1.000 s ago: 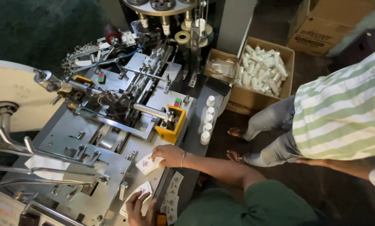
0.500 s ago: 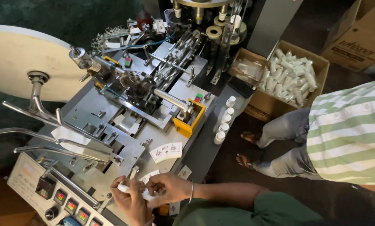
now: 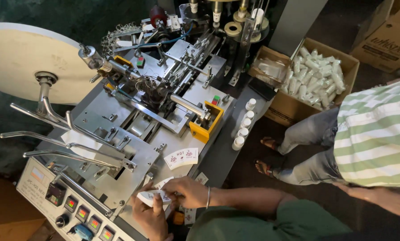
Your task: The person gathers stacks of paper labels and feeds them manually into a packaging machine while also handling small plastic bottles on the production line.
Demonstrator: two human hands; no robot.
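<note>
A small factory workshop, at a packaging machine.
A steel machine (image 3: 133, 129) with rollers, a large paper reel (image 3: 17, 62) and a control panel (image 3: 66, 203) stood beside a cardboard box (image 3: 293, 107) of white tubes (image 3: 314, 73).

White printed paper blank (image 3: 152, 197), curled, at machine's near edge.

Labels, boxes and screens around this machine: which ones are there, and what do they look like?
Fan-shaped printed label: lies on the machine deck, white with red marks.
Label stack: held between left hand and right hand, white.
Control panel displays: front left, small dark rectangles with lit digits.
Open cardboard box: right of machine, brown, holds white tubes.
</note>
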